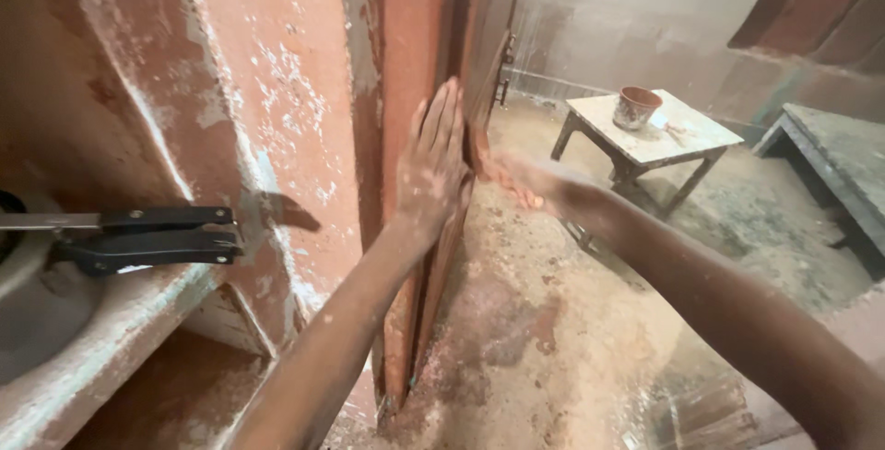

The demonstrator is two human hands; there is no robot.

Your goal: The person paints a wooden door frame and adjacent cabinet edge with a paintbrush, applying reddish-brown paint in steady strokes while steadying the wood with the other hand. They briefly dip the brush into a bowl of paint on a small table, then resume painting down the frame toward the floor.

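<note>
Dusty concrete floor [553, 339] spreads under a rough, bare-walled room, strewn with reddish powder. At the left stands a worn reddish-brown wooden door [277, 90] with flaking whitish paint, its narrow edge [406, 90] turned toward the camera. The left hand [433, 159] lies flat against that edge, fingers straight and pressed together, pointing upward, palm on the wood. The right hand [516, 178] reaches to the same edge just beside the left; it is blurred, so I cannot tell whether its fingers are spread or curled. On a pale ledge [111, 321] at the far left rests a black-handled metal tool [147, 233], well apart from both hands. Farther back, a small paint-stained low table [682, 141] bears a round brown clay pot [636, 107].
</note>
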